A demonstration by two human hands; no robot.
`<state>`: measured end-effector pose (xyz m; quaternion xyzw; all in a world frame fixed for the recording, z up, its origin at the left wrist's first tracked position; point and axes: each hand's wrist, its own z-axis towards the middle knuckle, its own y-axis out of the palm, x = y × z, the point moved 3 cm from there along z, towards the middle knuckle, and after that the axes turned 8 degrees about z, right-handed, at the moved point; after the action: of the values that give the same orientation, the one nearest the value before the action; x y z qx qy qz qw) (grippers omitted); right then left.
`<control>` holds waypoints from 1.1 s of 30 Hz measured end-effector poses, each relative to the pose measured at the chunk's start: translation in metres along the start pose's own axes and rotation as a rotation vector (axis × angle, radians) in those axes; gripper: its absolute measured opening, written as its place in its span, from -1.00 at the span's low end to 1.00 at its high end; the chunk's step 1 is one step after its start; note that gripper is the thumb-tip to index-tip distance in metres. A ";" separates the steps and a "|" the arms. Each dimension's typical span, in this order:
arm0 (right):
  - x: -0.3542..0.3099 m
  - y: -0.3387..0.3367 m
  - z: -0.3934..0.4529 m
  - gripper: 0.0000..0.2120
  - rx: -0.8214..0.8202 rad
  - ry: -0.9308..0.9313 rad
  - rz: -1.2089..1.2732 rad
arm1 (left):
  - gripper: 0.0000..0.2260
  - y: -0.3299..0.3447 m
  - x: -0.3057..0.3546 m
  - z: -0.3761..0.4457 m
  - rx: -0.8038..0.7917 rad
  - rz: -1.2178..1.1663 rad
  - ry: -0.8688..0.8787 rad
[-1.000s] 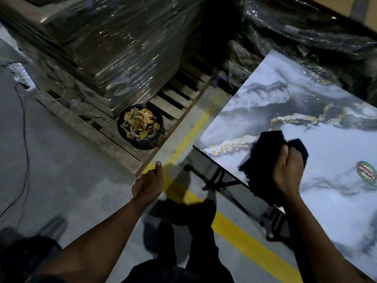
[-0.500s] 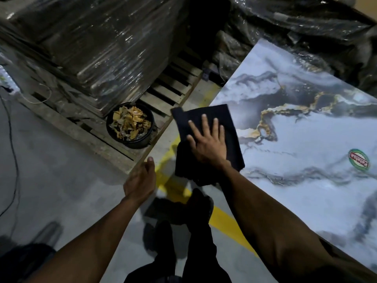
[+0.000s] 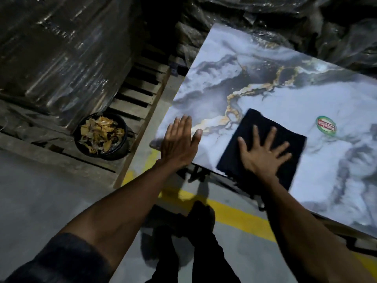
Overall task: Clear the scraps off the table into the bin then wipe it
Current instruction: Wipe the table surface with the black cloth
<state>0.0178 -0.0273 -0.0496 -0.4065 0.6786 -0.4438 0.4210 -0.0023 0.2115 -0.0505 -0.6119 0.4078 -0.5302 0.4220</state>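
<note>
Right hand (image 3: 263,154) w/ fingers spread flat presses the black folded cloth (image 3: 263,148), which half a sec ago hung off the near corner and now sits further in on the marble-print tabletop w/ gold veins (image 3: 285,99). Left hand (image 3: 179,141), earlier off in the air, now rests flat & open on that corner, bracing. Round black bin full of yellow-brown scraps (image 3: 101,135) sits on the wooden pallet (image 3: 136,103), apart from table. No scraps visible on the surface, so clearing looks done; wiping underway, most of top prob. left.
</note>
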 end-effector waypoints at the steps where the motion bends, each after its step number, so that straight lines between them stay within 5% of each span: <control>1: -0.023 0.006 -0.001 -0.32 -0.001 -0.082 -0.028 | -0.27 0.006 0.003 0.001 -0.005 0.016 -0.023; 5: -0.097 0.030 -0.021 -0.39 -0.062 -0.438 -0.094 | -0.30 0.012 0.007 0.002 -0.013 0.116 -0.077; 8: -0.091 0.031 -0.021 -0.44 -0.055 -0.517 -0.076 | -0.35 0.014 0.009 0.005 0.010 0.184 -0.103; 19: 0.107 -0.016 0.000 -0.46 0.026 -0.133 0.045 | -0.34 0.019 0.039 0.005 0.042 0.311 -0.251; 33: 0.338 -0.078 0.026 -0.43 0.141 0.236 0.142 | -0.43 0.100 0.348 -0.034 -0.032 0.195 0.477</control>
<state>-0.0501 -0.3685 -0.0538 -0.2720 0.7175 -0.5044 0.3960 -0.0044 -0.1518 -0.0364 -0.4338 0.5613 -0.6099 0.3533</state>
